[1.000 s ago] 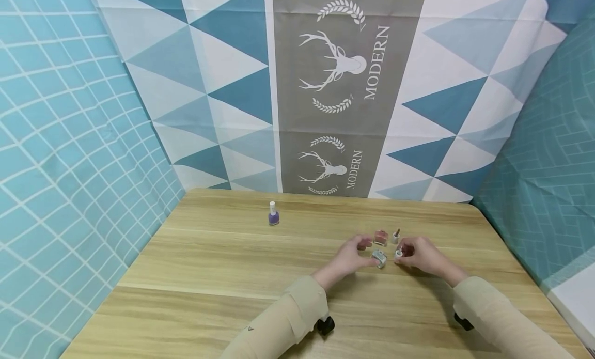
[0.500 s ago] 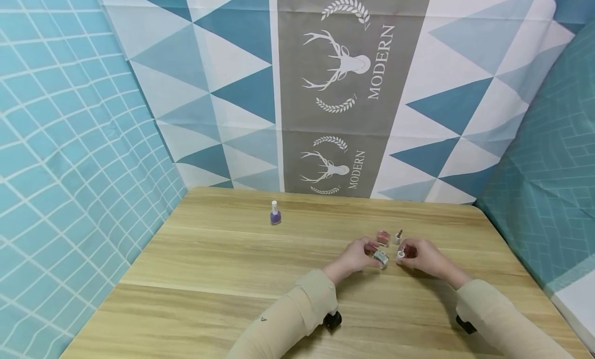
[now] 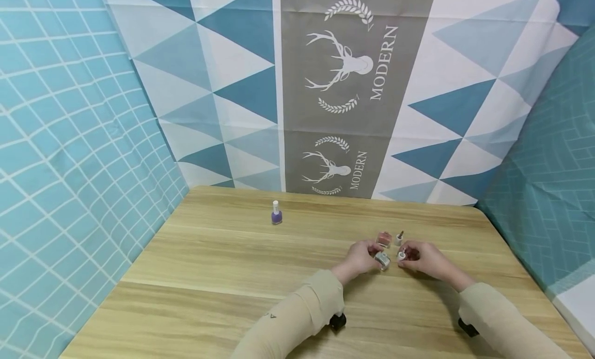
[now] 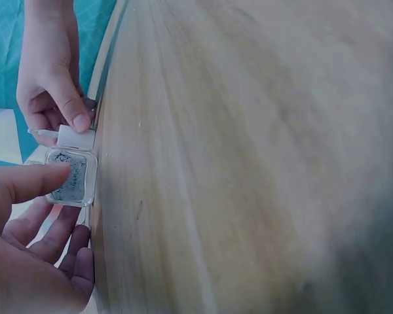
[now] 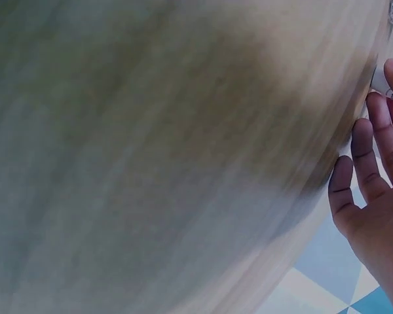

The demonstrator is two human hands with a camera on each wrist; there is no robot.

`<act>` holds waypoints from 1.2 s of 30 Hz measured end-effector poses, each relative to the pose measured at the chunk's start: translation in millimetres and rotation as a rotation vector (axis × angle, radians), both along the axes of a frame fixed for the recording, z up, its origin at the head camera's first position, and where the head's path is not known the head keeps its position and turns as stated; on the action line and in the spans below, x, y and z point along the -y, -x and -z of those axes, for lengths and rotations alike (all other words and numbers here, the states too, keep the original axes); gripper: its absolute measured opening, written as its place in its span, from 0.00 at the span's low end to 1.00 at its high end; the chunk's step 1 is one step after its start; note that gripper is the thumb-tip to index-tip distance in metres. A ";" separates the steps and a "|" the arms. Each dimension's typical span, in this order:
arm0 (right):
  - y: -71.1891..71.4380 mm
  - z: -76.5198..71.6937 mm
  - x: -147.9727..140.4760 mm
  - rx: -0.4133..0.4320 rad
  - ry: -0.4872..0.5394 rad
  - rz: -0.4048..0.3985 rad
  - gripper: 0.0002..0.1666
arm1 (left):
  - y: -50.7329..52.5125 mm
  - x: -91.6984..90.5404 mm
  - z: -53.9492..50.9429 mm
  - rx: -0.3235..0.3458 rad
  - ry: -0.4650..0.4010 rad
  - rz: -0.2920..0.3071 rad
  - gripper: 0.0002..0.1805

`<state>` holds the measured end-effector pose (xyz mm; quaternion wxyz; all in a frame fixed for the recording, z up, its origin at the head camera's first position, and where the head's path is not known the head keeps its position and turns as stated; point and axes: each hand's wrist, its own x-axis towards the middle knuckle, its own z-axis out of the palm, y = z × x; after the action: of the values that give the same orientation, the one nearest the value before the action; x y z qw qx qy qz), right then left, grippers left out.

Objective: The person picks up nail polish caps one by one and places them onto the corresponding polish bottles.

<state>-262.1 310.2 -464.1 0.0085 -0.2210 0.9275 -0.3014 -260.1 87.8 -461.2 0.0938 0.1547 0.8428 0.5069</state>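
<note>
This looks like a booth made up for recording, though the room around it cannot be told. A wood-grain table (image 3: 209, 276) is walled by creased, printed cloth on three sides: a blue cloth (image 3: 69, 157) with white tile-like lines along the left edge, a back cloth (image 3: 246, 100) of triangles, stag heads and the word MODERN behind the far edge, and a teal cloth (image 3: 553, 178) with a brick-like pattern from the far right corner along the right edge. A black device (image 3: 338, 322) sits by each sleeve (image 3: 302, 307).
</note>
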 end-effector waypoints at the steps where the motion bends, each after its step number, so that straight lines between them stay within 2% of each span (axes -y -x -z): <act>1: -0.1 0.3 -0.3 0.000 0.003 -0.003 0.11 | -0.4 -0.7 -0.2 -0.001 0.003 -0.008 0.22; 17: -0.5 0.0 -2.7 -0.006 -0.007 0.016 0.10 | -2.4 0.4 -6.4 -0.050 0.045 -0.063 0.14; 28: -4.9 -10.0 -6.1 -0.026 -0.042 0.047 0.09 | 1.4 13.9 -8.0 -0.059 0.021 -0.039 0.12; 36: -7.6 -21.5 -7.4 -0.059 -0.063 0.059 0.09 | -1.2 27.2 -18.7 -0.039 0.000 -0.024 0.13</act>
<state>-254.5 317.6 -442.6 -0.0206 -0.2021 0.9425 -0.2655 -258.9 60.6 -442.5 0.0714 0.1544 0.8463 0.5049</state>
